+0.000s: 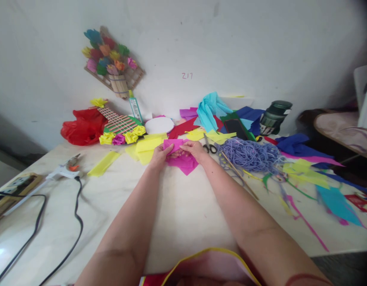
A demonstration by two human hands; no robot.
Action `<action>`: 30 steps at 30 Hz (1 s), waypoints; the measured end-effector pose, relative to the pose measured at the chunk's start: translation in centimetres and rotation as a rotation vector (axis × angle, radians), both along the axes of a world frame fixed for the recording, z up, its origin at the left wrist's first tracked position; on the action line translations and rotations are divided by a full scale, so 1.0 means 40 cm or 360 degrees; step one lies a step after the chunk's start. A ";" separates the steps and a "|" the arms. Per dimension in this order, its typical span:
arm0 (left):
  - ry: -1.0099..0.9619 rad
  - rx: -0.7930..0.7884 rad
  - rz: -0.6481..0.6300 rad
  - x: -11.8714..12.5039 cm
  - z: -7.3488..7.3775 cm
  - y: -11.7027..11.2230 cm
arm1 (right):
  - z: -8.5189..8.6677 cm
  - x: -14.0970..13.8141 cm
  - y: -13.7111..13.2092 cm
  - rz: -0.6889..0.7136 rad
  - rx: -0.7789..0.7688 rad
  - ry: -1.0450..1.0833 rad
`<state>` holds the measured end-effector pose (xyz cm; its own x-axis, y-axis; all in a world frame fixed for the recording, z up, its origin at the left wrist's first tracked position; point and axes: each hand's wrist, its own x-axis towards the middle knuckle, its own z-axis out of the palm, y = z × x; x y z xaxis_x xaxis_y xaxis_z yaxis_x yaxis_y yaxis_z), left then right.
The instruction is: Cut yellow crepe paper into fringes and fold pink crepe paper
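Both my arms reach forward over a pale table [177, 206]. My left hand [161, 155] and my right hand [194, 150] pinch a piece of magenta tissue paper [183, 162] between them, fingers closed on its upper edge. The paper lies partly on the table and looks folded. Yellow tissue sheets [147, 149] lie just behind my left hand. Black-handled scissors [209, 147] rest just right of my right hand.
A hot glue gun [65, 167] with a black cord [77, 222] lies at left. A lilac yarn heap [250, 155], paper scraps, a red bag [83, 127], paper flowers [123, 138], a white plate [159, 125] and a dark jar [274, 117] crowd the back.
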<state>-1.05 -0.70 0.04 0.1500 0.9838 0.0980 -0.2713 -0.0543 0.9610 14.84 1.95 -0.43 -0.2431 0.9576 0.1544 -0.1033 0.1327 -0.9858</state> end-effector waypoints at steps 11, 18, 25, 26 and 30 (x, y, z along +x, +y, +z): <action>-0.0138 -0.0028 0.0062 -0.002 -0.009 0.007 | 0.006 -0.003 -0.005 -0.0079 0.0061 -0.0079; -0.0192 0.0058 0.0191 0.001 -0.011 0.011 | 0.013 -0.016 -0.017 0.0088 -0.0041 -0.0077; -0.0158 0.0001 0.0275 0.005 -0.010 0.017 | 0.012 -0.022 -0.009 -0.0111 -0.0093 0.0043; -0.0147 -0.0009 0.0289 0.005 -0.010 0.016 | 0.014 -0.021 -0.008 -0.0179 -0.0093 0.0067; -0.0092 0.0002 0.0229 0.002 -0.012 0.014 | 0.027 -0.012 -0.006 -0.0386 -0.0025 0.0149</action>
